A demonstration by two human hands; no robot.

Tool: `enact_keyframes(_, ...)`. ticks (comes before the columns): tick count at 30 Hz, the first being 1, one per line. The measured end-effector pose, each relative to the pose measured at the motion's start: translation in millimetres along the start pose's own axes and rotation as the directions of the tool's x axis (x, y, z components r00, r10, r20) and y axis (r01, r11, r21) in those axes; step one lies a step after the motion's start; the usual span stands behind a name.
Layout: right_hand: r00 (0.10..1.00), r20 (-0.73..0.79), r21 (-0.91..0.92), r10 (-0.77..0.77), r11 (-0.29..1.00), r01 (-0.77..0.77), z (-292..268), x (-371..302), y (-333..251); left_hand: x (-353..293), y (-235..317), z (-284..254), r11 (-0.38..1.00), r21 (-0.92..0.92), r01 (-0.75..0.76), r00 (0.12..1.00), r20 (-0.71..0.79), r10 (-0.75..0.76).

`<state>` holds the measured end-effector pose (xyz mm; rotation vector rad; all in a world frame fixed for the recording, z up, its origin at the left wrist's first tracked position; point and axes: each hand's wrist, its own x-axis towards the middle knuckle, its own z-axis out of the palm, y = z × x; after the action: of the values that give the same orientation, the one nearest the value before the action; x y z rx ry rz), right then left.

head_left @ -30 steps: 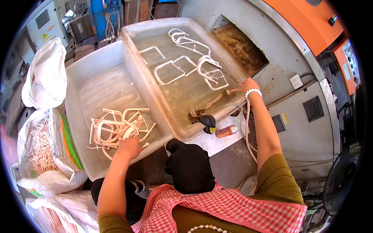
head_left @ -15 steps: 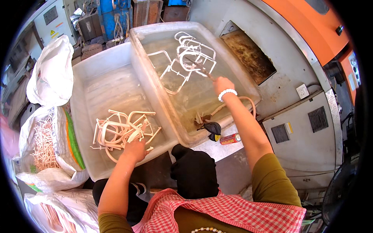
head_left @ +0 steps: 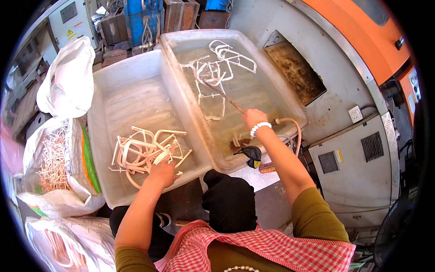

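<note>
My right hand (head_left: 253, 119), a white beaded bracelet at its wrist, is closed round the end of a thin brownish stick (head_left: 225, 96). The stick's far end reaches among white looped plastic frames (head_left: 221, 52) lying in the shallow water of the right tub (head_left: 277, 93). At the near end of the left tub (head_left: 133, 97), my left hand (head_left: 163, 174) is closed at the edge of a tangled pile of pale pink plastic frames (head_left: 140, 156). A whitish piece shows at its fingers, which the pile partly hides.
A hose (head_left: 297, 129) curves over the right tub's near right corner, beside a black-and-yellow object (head_left: 251, 155) and a red can (head_left: 267, 168). A sack of thin pink pieces (head_left: 55, 167) stands on the left. A grey machine panel (head_left: 349, 152) borders the right side.
My right hand has come left and nearer, swinging the stick leftward. Some white frames in the right tub have shifted left and nearer. My left hand stays at the pink pile.
</note>
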<state>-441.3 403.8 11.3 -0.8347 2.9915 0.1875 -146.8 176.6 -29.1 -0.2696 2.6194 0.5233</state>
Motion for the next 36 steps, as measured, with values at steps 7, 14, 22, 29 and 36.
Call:
enact_keyframes(7,0.981,-0.146,0.117,0.130,0.987,-0.114,-78.7,-91.0,27.5,-5.7,-7.3,12.8,1.000,0.024,0.016,0.997,-0.073,-0.014)
enact_keyframes(14,0.994,0.098,0.777,0.047,0.620,-0.106,-29.6,-98.2,14.9,-4.0,-11.4,21.0,0.998,0.033,0.061,0.998,-0.011,-0.061)
enact_keyframes(22,0.867,0.481,0.794,-0.130,0.485,-0.367,31.4,-53.3,-117.3,-31.1,-78.9,-33.5,0.883,0.040,0.468,0.825,-0.378,-0.420)
enact_keyframes(29,0.971,-0.047,0.387,-0.236,0.891,0.236,160.6,-67.9,-152.9,-49.1,-93.3,-53.0,0.884,-0.108,0.456,0.806,-0.372,-0.461)
enact_keyframes(36,0.686,-0.289,0.487,-0.668,0.514,0.706,128.3,-94.7,-244.0,-76.8,-122.8,-59.9,0.828,-0.227,0.513,0.767,-0.312,-0.561)
